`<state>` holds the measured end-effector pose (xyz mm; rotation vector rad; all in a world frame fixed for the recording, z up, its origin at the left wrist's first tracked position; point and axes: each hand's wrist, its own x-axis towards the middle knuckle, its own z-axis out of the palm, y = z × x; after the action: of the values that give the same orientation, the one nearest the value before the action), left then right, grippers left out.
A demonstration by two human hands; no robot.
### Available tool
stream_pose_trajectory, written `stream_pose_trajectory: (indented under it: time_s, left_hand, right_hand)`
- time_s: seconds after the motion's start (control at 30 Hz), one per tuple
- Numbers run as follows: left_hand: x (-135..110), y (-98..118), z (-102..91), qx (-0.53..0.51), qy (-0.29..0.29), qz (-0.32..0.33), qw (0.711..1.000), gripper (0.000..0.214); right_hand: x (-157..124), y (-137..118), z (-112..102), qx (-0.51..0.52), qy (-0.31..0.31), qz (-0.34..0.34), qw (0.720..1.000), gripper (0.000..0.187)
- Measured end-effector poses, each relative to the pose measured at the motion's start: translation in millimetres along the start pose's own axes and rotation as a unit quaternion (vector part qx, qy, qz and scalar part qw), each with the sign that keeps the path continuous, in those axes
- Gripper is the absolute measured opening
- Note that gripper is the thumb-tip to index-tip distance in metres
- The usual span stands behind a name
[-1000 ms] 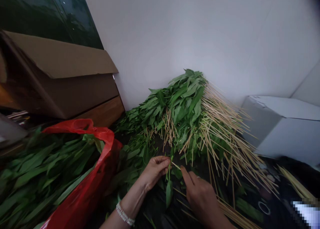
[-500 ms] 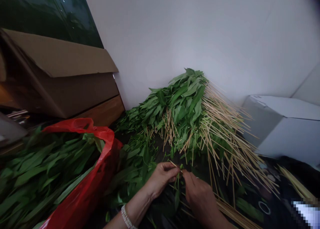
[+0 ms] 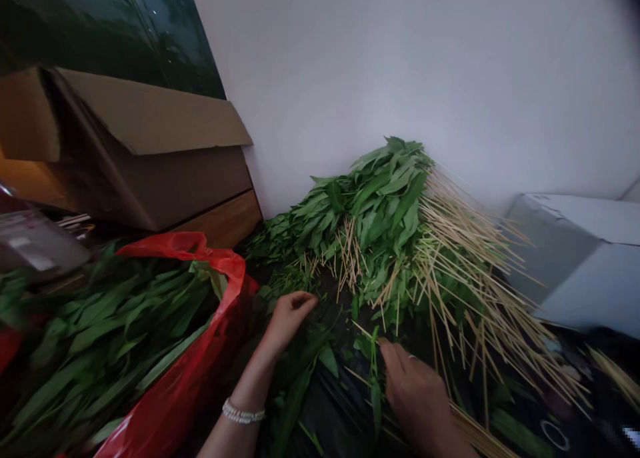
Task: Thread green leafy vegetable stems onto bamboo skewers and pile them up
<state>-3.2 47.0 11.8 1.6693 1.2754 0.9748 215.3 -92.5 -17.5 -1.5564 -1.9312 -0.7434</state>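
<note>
My right hand pinches a thin bamboo skewer with green leaves threaded on it; the leaves hang down to its left. My left hand, with a bead bracelet at the wrist, has its fingers curled over loose green leaves lying on dark plastic. Just beyond both hands a big pile of leaf-loaded skewers leans against the white wall.
A red plastic bag full of long green leaves sits at the left. Behind it stand brown cardboard boxes. A white box is at the right. More bare skewers lie by my right wrist.
My left hand let go of the skewer and moved left to the loose leaves. My right hand kept the skewer. The view shifted slightly left.
</note>
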Motion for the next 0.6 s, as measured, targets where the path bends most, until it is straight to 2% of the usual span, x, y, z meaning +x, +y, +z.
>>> stream_pose_trajectory:
  time_s: [0.07, 0.17, 0.3, 0.4, 0.47, 0.6]
  left_hand:
    - [-3, -3, 0.9, 0.105, -0.042, 0.047, 0.993, 0.018]
    - [-8, 0, 6.7, 0.215, -0.055, 0.080, 0.972, 0.020]
    - [-18, 7, 20.4, 0.321, -0.063, 0.070, 0.943, 0.029]
    - [-23, 8, 31.2, 0.417, -0.070, 0.056, 0.904, 0.017]
    - [-25, 7, 34.3, 0.435, -0.073, 0.052, 0.896, 0.011]
    - [-24, 7, 28.5, 0.391, -0.082, 0.060, 0.915, 0.014]
  right_hand:
    - [0, 0, 0, 0.003, -0.006, 0.001, 1.000, 0.029]
    - [0, 0, 0, 0.006, -0.010, 0.007, 1.000, 0.028]
    - [-1, 0, 1, 0.009, -0.012, 0.006, 1.000, 0.028]
    - [-1, 0, 2, 0.010, -0.011, 0.003, 1.000, 0.028]
    - [-1, -1, 2, 0.008, -0.008, 0.002, 1.000, 0.028]
    - [-1, -1, 2, 0.005, -0.014, 0.001, 1.000, 0.029]
